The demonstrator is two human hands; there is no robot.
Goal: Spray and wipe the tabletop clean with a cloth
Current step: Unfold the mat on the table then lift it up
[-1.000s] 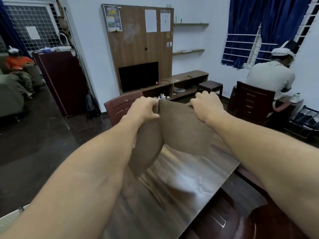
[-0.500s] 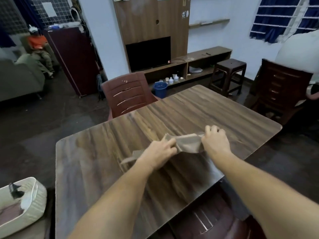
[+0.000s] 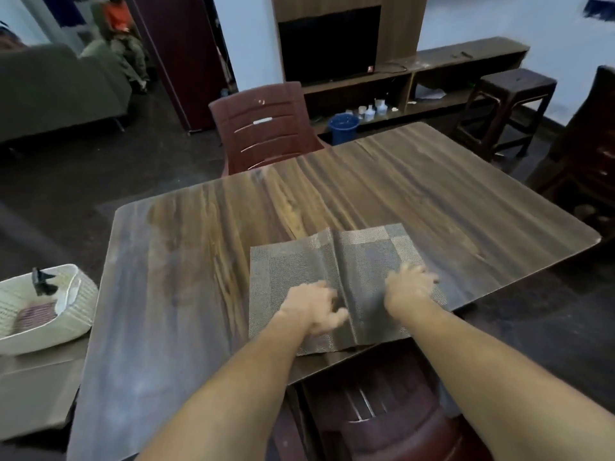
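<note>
I am looking down at a wooden tabletop (image 3: 332, 201), where a woven grey cloth (image 3: 362, 261) is lying flat at 6 o'clock by the near edge, a crease running down its middle. My left hand (image 3: 312, 307) and right hand (image 3: 411, 289) are pressing on it, fingers seemingly spread, though blurred. I judge wiping is starting; no spray bottle is showing, so next calls for sweeping outward.

A grey-brown woven rectangular cloth (image 3: 339, 277) is lying spread out near the front edge of a dark wood-grain rectangular tabletop (image 3: 233, 227), its near corner reaching that edge. A raised crease is running down its middle from far side to near side. The tabletop's left part is showing a dull, hazy sheen.
</note>
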